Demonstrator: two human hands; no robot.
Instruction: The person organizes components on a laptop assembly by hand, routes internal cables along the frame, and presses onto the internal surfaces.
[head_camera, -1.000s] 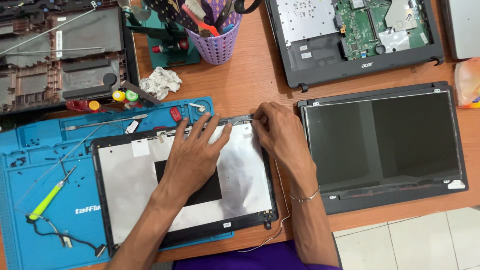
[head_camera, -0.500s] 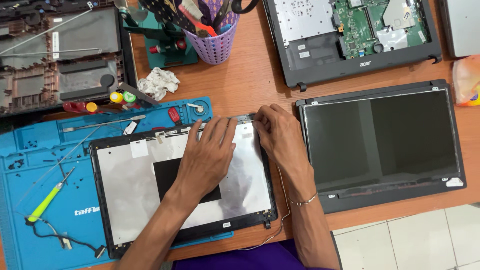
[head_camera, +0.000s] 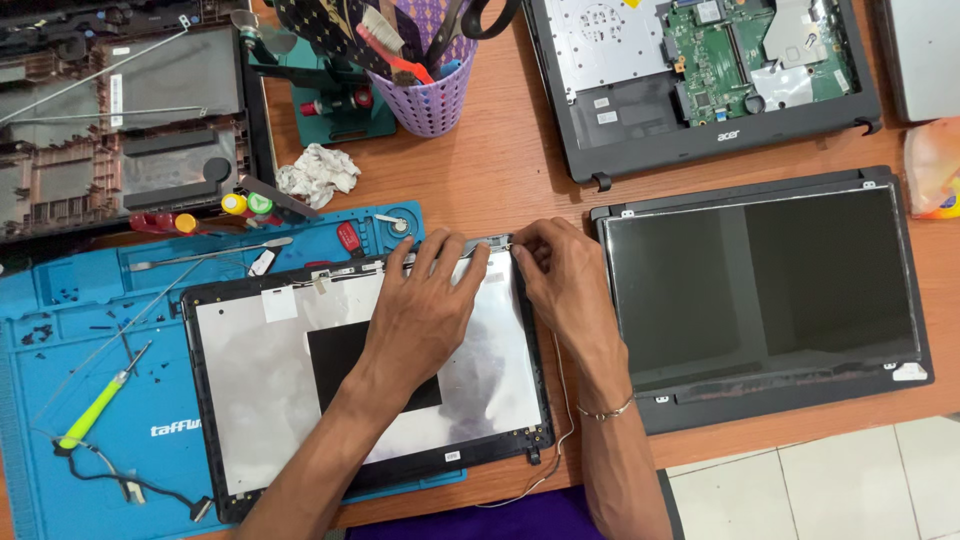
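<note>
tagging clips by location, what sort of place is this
Most likely a laptop repair bench: an opened laptop base with a bare green circuit board, a blue repair mat under a laptop lid, and a tool cup.

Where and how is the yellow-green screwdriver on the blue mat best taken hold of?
Take the yellow-green screwdriver by its thick handle, coming from above. It lies flat and slanted on the blue mat, handle toward the lower left and thin shaft toward the upper right. The handle probably offers the widest grip. A black cable lies just below it, and tiny screws sit nearby, so lifting straight up seems safest.
</note>
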